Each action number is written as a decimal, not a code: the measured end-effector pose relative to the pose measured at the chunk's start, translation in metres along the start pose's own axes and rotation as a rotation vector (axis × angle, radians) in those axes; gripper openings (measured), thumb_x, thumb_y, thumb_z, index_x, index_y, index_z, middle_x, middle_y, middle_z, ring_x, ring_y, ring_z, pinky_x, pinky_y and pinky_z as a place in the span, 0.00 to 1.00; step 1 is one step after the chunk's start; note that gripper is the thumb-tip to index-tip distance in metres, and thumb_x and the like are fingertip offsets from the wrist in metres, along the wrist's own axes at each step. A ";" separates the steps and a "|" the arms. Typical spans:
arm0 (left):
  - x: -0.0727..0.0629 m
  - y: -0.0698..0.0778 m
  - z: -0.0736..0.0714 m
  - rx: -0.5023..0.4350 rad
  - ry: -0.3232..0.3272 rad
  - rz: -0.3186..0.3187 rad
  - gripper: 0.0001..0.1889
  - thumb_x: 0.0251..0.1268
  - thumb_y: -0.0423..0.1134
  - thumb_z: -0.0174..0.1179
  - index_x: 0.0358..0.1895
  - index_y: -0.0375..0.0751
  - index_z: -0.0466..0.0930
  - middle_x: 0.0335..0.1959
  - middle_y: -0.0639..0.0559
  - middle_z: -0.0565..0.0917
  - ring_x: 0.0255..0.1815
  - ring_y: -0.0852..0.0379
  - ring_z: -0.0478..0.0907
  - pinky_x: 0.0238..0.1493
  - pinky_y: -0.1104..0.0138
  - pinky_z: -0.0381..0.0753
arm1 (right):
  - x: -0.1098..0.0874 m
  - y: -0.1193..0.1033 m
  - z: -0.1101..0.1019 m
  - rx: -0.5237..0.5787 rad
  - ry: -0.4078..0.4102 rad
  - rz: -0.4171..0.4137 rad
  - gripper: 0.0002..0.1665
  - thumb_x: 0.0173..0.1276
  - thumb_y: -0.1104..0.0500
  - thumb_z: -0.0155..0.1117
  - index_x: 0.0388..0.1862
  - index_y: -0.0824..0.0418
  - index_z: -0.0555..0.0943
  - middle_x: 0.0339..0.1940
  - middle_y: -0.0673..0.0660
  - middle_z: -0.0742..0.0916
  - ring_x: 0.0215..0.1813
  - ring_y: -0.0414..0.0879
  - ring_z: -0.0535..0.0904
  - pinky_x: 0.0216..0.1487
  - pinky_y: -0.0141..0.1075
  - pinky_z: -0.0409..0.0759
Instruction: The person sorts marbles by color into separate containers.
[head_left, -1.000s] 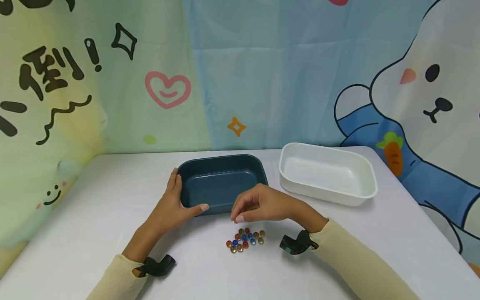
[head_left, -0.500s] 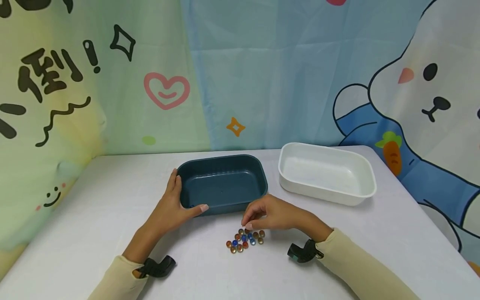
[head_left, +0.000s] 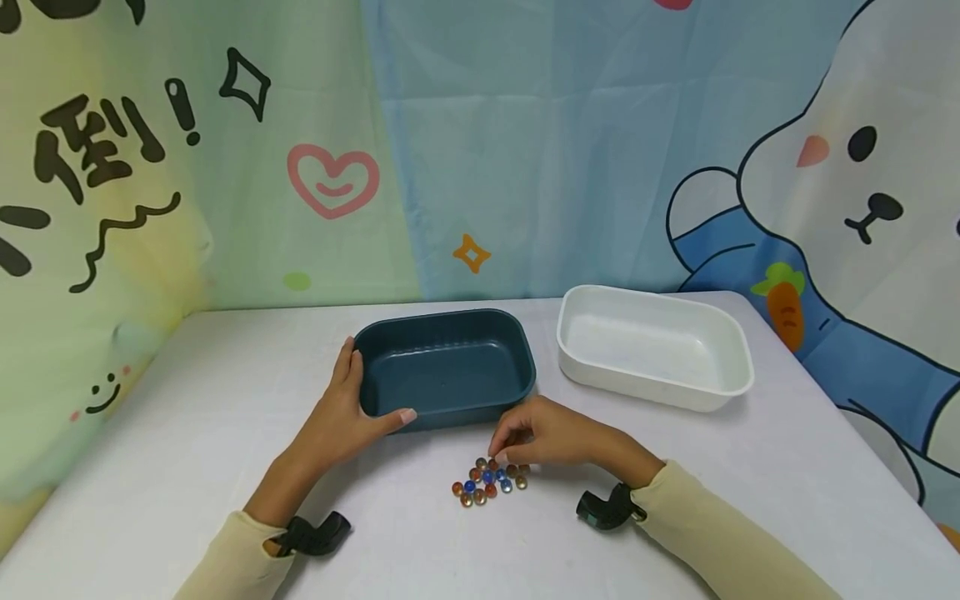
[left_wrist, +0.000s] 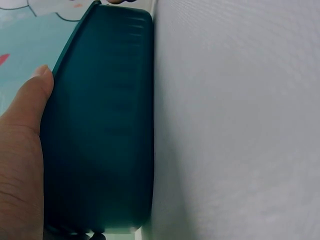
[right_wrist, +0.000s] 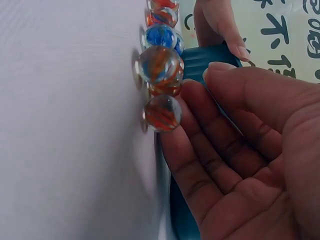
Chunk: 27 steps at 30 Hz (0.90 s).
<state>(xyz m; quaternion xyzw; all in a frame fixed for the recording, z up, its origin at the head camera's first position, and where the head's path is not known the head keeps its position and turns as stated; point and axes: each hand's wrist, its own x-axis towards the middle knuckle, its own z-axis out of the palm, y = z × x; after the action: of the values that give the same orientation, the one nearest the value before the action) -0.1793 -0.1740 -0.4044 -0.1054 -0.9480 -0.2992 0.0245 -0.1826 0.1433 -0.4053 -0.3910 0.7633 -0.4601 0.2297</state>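
A dark teal rectangular baking dish (head_left: 450,375) stands on the table. My left hand (head_left: 352,404) holds its near left corner, the fingers along the left wall and the thumb on the front rim. In the left wrist view the thumb (left_wrist: 35,100) lies at the rim of the dish's side wall. Several glass marbles (head_left: 488,477), orange, blue and clear, lie in a loose group in front of the dish. My right hand (head_left: 547,432) reaches to the far edge of this group, fingertips right at an orange marble (right_wrist: 162,114); its thumb stands apart from the fingers.
A white rectangular dish (head_left: 656,346) stands to the right of the teal one, near the back of the white-covered table (head_left: 420,542). Behind hangs a printed cloth (head_left: 540,167) with cartoon figures. Each wrist wears a small black camera (head_left: 318,533).
My right hand has moved from beside the teal dish's front wall to the right and down to the marbles. My left hand has stayed at the dish.
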 end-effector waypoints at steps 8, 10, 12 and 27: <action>0.000 -0.001 0.000 -0.006 -0.002 0.004 0.66 0.49 0.71 0.64 0.76 0.27 0.40 0.79 0.47 0.31 0.76 0.38 0.45 0.67 0.43 0.58 | 0.001 0.002 0.003 -0.024 -0.007 0.007 0.05 0.65 0.66 0.67 0.39 0.62 0.87 0.38 0.48 0.86 0.40 0.40 0.82 0.43 0.35 0.81; 0.000 -0.001 0.000 -0.007 -0.005 0.004 0.66 0.49 0.72 0.64 0.76 0.27 0.40 0.79 0.48 0.31 0.76 0.38 0.44 0.67 0.43 0.58 | 0.001 0.002 0.003 -0.022 -0.020 -0.001 0.05 0.65 0.67 0.67 0.39 0.62 0.87 0.38 0.49 0.86 0.41 0.40 0.82 0.43 0.35 0.81; 0.001 -0.002 0.000 -0.008 -0.004 0.007 0.66 0.49 0.71 0.64 0.75 0.27 0.40 0.79 0.47 0.31 0.76 0.38 0.44 0.67 0.43 0.58 | 0.001 0.002 0.004 -0.018 -0.036 -0.011 0.06 0.64 0.67 0.67 0.39 0.62 0.87 0.38 0.49 0.86 0.41 0.41 0.82 0.44 0.35 0.81; 0.000 -0.002 0.000 -0.009 -0.005 0.008 0.65 0.49 0.71 0.65 0.76 0.27 0.39 0.79 0.46 0.31 0.76 0.38 0.44 0.67 0.43 0.57 | -0.001 -0.003 0.005 -0.027 -0.128 -0.008 0.07 0.61 0.69 0.69 0.38 0.60 0.86 0.39 0.46 0.85 0.41 0.39 0.81 0.43 0.35 0.81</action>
<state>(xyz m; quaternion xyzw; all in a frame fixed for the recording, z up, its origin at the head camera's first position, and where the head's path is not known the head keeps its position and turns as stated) -0.1798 -0.1758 -0.4057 -0.1098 -0.9463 -0.3033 0.0228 -0.1768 0.1409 -0.4048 -0.4257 0.7517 -0.4247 0.2707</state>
